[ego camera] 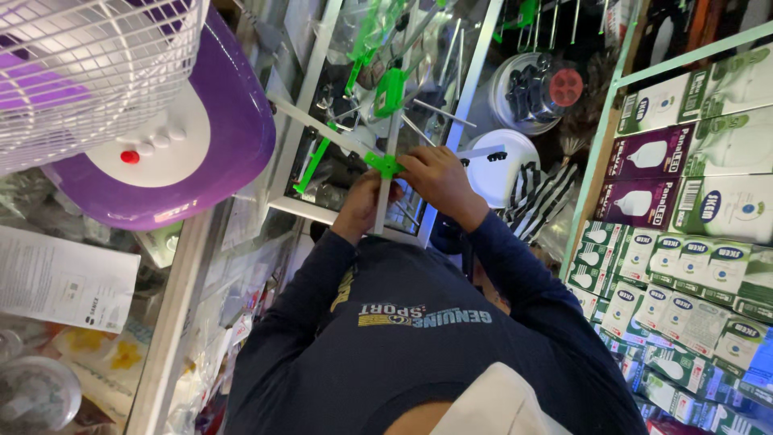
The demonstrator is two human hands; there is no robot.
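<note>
Above the glass worktop (451,105), the person's right hand (439,181) is closing over a green clip (384,164) on a grey metal antenna (385,201), seemingly steadying the joint, while the left hand (366,201) is gripping the central bar just below. Beside them, a purple fan (217,137) is sitting at the left, and boxes of light bulbs (684,298) are filling the shelves on the right.
</note>
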